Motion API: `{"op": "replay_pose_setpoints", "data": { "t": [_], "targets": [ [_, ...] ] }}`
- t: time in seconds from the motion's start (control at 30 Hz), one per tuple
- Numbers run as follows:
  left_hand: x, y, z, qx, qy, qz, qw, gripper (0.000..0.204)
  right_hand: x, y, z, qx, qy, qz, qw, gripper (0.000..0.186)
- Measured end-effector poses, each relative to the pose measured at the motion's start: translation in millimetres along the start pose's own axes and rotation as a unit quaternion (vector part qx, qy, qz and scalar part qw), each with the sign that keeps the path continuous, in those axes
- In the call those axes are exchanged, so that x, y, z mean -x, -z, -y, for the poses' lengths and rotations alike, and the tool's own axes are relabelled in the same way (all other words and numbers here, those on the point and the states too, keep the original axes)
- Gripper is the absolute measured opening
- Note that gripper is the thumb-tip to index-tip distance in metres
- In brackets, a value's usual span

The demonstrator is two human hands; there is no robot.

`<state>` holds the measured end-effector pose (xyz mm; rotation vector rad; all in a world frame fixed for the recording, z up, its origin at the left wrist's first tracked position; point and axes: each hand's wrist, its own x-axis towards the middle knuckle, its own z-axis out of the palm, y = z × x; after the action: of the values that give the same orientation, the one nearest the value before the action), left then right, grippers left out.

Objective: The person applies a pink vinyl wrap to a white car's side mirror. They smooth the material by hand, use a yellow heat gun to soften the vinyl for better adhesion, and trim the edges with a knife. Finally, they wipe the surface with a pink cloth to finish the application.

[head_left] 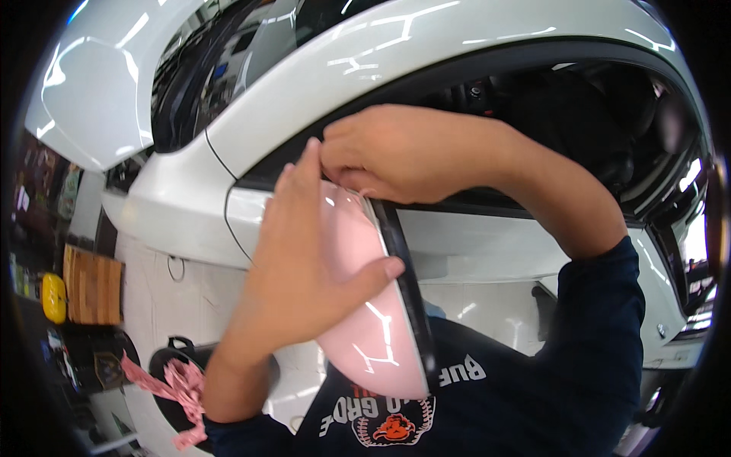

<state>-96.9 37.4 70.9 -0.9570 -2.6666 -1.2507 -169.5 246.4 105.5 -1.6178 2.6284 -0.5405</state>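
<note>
In the head view, I locate the pink mirror housing (369,339) at centre, in front of the car door (480,240), with its black edge (405,266) facing right. The left hand (293,255) is wide: its fingers extend along the housing toward the upper end, and its thumb lies across the housing to the edge. The right hand (373,156) is curled at the upper end of the housing. Its fingertips are turned away, so I cannot tell whether it pinches anything.

The left hand covers the left side of the housing, and both hands hide the mount. The mirror's glass side is turned away from me. The lower end of the housing overlaps the dark shirt (533,396) and blocks part of its print.

Behind the right forearm, the window opening (563,114) shows a dark interior with little detail. At lower left, crumpled pink sheeting (183,385) hangs over a black container (161,364), which the left forearm partly blocks. A wooden box (93,284) and a yellow object (53,298) of unclear kind stand near the left rim, where the fisheye border cuts off the surroundings.
</note>
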Motion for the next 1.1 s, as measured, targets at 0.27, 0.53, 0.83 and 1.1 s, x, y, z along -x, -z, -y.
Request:
{"op": "replay_pose_setpoints", "data": {
  "t": [0.27,0.53,0.83,1.1],
  "targets": [
    [10.7,14.2,-22.7,0.006,0.109,0.024,0.994,0.110,-11.3,12.0,-12.7,-0.094,0.020,0.038,0.995,0.018],
    [14.1,-1.8,-36.8,0.130,0.211,-0.088,0.965,0.114,-20.2,26.2,-16.7,-0.059,0.065,0.086,0.992,0.020],
    [14.1,-8.9,-35.6,0.200,0.207,-0.112,0.951,0.115,-23.7,19.6,-21.0,-0.100,0.068,0.075,0.990,0.019],
    [13.0,-8.7,-37.5,0.205,0.204,-0.115,0.950,0.116,-31.1,0.9,-28.5,-0.155,0.100,0.045,0.982,0.018]
  ]
}}
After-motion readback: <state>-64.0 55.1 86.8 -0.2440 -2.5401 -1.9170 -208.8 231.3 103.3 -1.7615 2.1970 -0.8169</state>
